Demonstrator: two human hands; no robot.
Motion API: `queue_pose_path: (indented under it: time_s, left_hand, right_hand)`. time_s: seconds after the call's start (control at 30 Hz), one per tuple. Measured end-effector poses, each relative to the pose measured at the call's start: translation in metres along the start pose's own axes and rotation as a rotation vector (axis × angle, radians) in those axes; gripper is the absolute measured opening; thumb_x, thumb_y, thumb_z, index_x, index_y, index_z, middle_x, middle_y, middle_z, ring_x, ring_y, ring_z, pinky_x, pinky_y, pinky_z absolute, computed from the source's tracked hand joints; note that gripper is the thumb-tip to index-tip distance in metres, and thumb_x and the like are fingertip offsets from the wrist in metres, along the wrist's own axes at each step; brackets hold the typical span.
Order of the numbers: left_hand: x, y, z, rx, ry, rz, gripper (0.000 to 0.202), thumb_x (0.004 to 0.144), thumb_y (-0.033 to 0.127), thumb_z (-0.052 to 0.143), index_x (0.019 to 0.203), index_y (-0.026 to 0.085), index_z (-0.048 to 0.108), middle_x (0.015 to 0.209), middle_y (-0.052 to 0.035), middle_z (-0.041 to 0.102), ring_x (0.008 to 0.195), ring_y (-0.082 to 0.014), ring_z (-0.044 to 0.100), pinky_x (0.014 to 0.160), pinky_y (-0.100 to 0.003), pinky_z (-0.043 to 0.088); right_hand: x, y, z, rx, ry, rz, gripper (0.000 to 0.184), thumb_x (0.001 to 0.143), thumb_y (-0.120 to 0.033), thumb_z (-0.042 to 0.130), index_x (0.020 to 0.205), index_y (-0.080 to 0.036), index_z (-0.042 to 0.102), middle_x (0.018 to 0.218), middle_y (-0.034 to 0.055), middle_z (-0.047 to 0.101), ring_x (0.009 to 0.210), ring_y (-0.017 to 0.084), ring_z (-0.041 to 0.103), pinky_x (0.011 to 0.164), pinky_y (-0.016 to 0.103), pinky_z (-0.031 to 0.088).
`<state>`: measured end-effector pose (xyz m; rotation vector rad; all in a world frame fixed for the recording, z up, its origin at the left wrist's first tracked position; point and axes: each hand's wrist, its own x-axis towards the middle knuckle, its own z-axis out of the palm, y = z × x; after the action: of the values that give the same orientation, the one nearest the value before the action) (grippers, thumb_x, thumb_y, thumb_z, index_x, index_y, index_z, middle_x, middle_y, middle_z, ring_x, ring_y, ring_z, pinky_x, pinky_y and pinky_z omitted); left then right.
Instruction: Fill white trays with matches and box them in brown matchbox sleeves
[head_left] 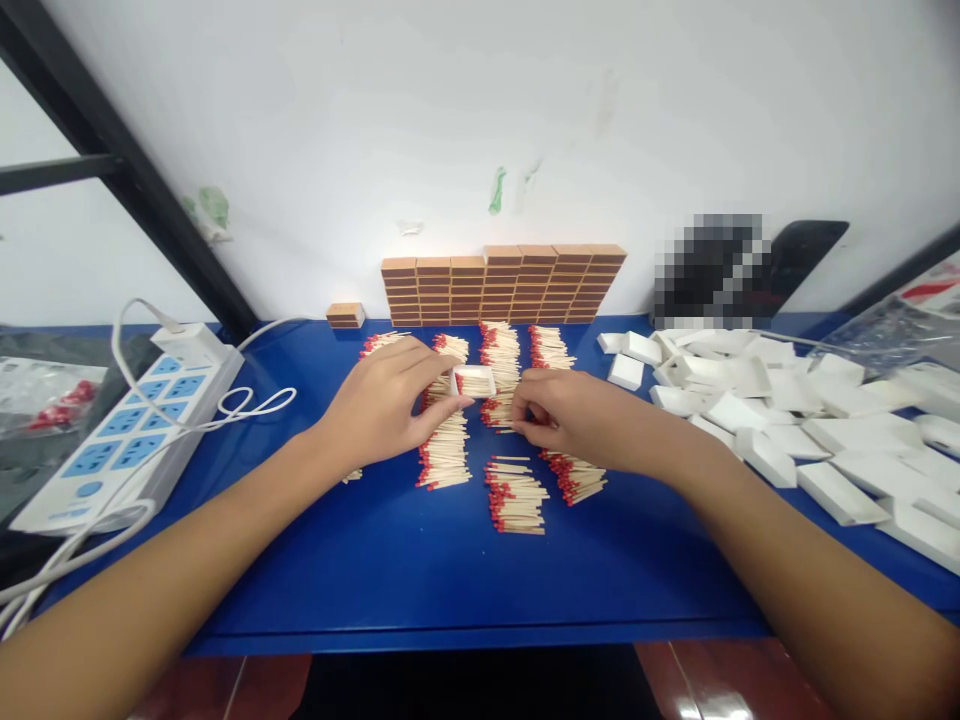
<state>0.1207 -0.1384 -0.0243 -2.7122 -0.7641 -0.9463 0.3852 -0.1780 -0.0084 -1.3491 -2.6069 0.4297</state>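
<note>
Holding a small white tray (484, 375), the left hand (386, 402) is clamped on its left end between thumb and fingers. Position of tray: middle of the scene, raised over the rows of matches, long side running left to right. Contents: a layer of matches with red heads, heads to the left.

Right hand (574, 415): well short of the left hand, just right of the tray, low over the matches; fingers curled inward towards the thumb. Whether anything is pinched there, cannot tell.

Loose matches (444, 455): red-headed, pale-sticked, laid in several columns running from far to near, heads mostly to the left; partly hidden by both hands. One separate near cluster (517, 497), in the middle.

Matchboxes (502, 285): brown-sided, stacked in a block at the far edge, against the white wall (315, 150); right part taller than left. Single matchbox (346, 316): apart, left of the block.

White trays (765, 440): one large heap, right side, lying at mixed angles.

Power strip (142, 425): white with blue socket panels, left side, a plug at its far end; white cables (262, 402) beside and across it.

Dark flat device (810, 262): far right, leaning on the wall, partly pixelated.

Surface (450, 590): blue, beneath all.
</note>
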Motion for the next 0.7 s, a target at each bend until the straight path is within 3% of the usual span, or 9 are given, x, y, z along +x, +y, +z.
queue_pose_path:
  time_s: [0.4,0.7]
  left_hand:
    - [0.0,0.001,-0.002,-0.007,-0.011,0.019,0.035,0.101,0.043,0.063,0.116,0.012,0.07,0.094,-0.0104,0.075,0.092,-0.0259,0.069,0.087,-0.041,0.057]
    - [0.001,0.006,0.0,-0.108,-0.019,0.026,0.037,0.101,0.045,0.065,0.118,0.013,0.071,0.091,-0.0094,0.075,0.089,-0.0244,0.069,0.082,-0.039,0.057]
  right_hand:
    - [-0.001,-0.004,0.001,0.029,-0.097,0.059,0.016,0.084,-0.012,0.064,0.074,-0.021,0.056,0.08,0.0001,0.063,0.066,0.015,0.052,0.06,0.028,0.037]
    - [-0.003,-0.002,-0.006,0.16,0.233,-0.087,0.009,0.095,-0.026,0.065,0.088,-0.022,0.064,0.077,-0.002,0.055,0.071,0.015,0.049,0.064,0.028,0.036]
